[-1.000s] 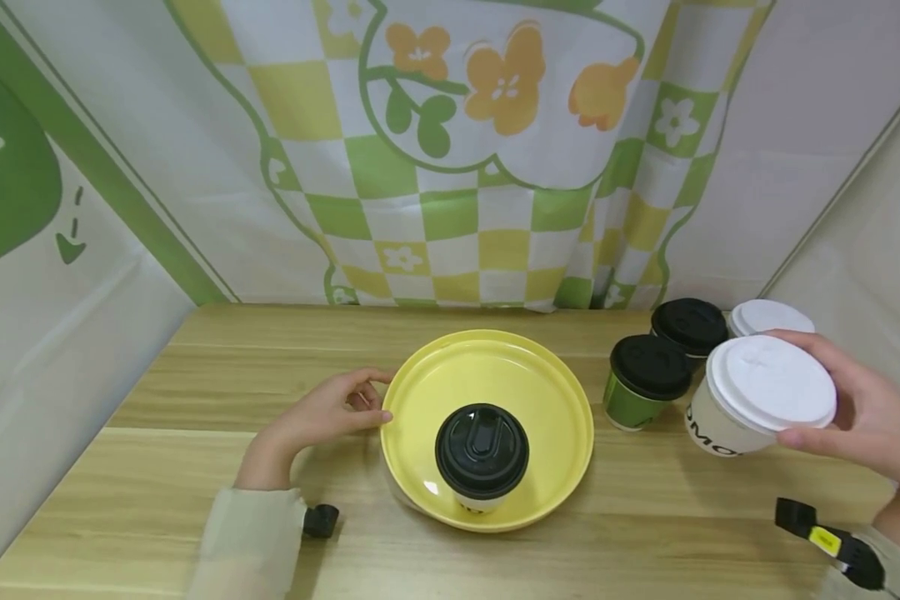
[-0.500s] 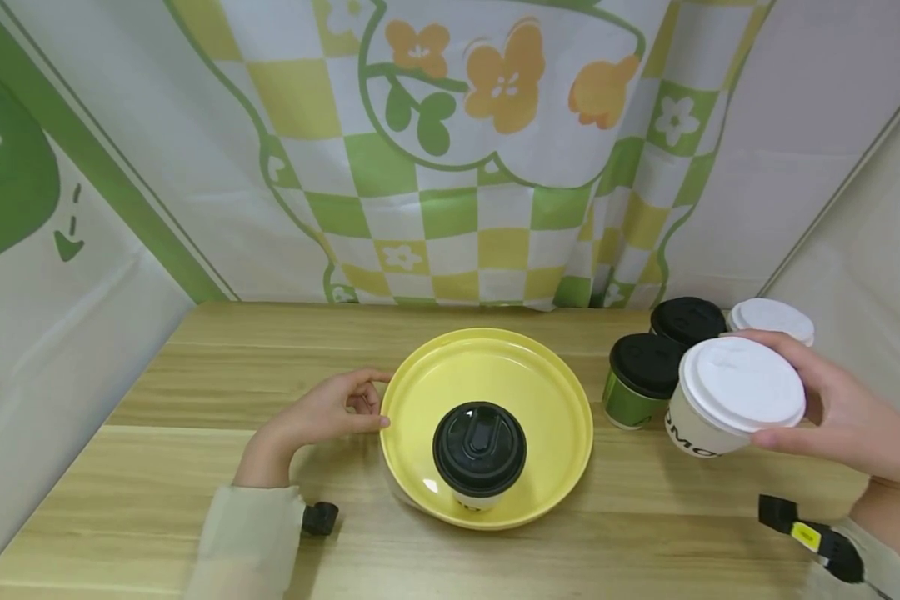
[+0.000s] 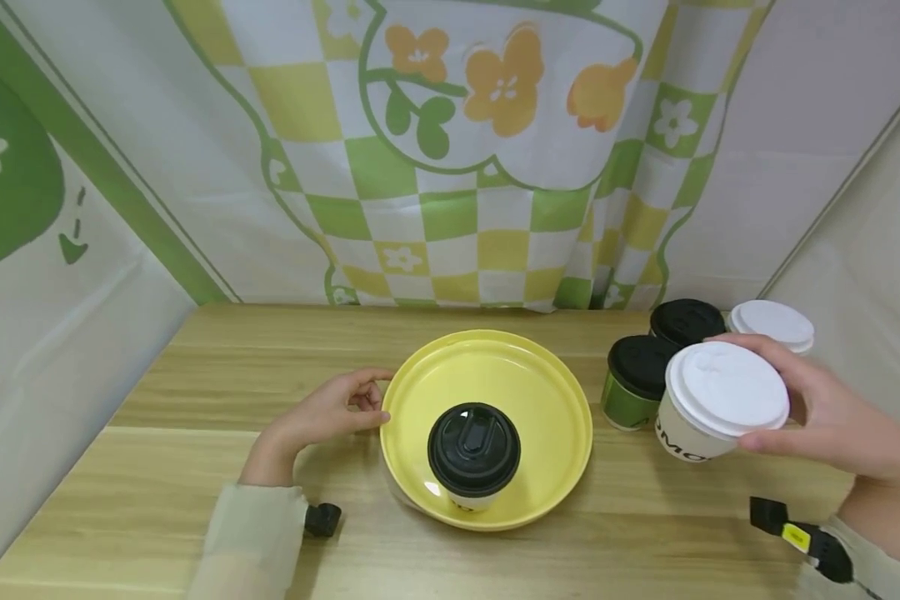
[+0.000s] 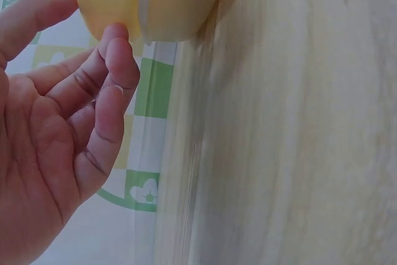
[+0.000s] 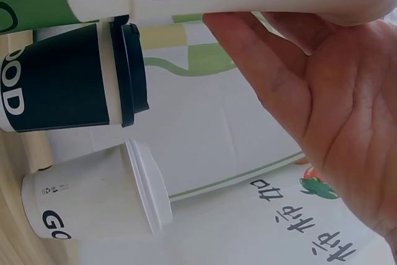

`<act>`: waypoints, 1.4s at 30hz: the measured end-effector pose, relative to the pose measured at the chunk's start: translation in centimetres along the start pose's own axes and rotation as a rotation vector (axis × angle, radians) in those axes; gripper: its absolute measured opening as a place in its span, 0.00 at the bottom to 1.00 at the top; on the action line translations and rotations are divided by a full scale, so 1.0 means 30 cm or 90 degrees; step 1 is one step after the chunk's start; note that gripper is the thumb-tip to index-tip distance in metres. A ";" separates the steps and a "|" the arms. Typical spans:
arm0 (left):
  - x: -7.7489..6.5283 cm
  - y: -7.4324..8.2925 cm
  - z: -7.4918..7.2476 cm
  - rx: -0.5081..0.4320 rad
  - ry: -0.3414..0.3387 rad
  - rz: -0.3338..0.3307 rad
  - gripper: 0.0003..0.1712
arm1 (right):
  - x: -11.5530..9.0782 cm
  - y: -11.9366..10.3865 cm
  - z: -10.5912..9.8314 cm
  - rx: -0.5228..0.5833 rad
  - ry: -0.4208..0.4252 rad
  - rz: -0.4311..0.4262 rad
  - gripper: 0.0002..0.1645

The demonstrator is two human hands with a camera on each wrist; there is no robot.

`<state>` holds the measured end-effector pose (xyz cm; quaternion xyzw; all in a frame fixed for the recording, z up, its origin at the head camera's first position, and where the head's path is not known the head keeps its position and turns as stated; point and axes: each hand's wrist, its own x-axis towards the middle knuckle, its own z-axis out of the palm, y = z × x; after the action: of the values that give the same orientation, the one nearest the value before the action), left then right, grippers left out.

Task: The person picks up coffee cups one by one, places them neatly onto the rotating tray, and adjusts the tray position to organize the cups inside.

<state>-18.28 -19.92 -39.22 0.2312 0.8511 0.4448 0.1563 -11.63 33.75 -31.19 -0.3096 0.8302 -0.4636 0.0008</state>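
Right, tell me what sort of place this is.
Probably a small booth or corner set up like a drinks stall: printed fabric with flowers and checks hangs behind a wood-grain table, with lidded takeaway-style cups on and beside a round yellow tray.

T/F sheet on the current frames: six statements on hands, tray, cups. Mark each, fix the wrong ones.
1. The left hand touches the yellow tray. True.
2. The cup on the tray has a white lid. False: it is a black-lidded cup.
3. The right hand holds a white-lidded cup. True.
4. That held cup is over the tray. False: in the head view it is to the tray's right.
5. A second white-lidded cup is farther back than the held one. True.
6. The green cup stands on the tray. False: it stands on the table, beside the tray.
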 end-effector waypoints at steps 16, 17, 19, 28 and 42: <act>0.045 -0.015 -0.018 0.026 -0.005 0.002 0.34 | 0.020 -0.009 0.019 0.096 -0.033 -0.052 0.57; 0.046 -0.015 -0.019 0.028 -0.005 -0.001 0.34 | 0.023 -0.008 0.021 0.103 -0.034 -0.061 0.57; 0.048 -0.014 -0.021 0.027 -0.004 -0.007 0.34 | 0.031 -0.003 0.025 0.121 -0.036 -0.087 0.57; 0.069 -0.018 -0.028 0.028 -0.019 -0.017 0.33 | 0.042 0.003 0.036 0.141 -0.047 -0.118 0.57; 0.025 0.002 -0.026 0.053 0.016 -0.019 0.35 | 0.053 0.004 0.047 0.158 -0.064 -0.148 0.57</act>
<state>-19.27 -20.02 -38.79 0.2195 0.8739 0.4097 0.1426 -12.55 31.89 -31.63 -0.4238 0.7243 -0.5432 0.0269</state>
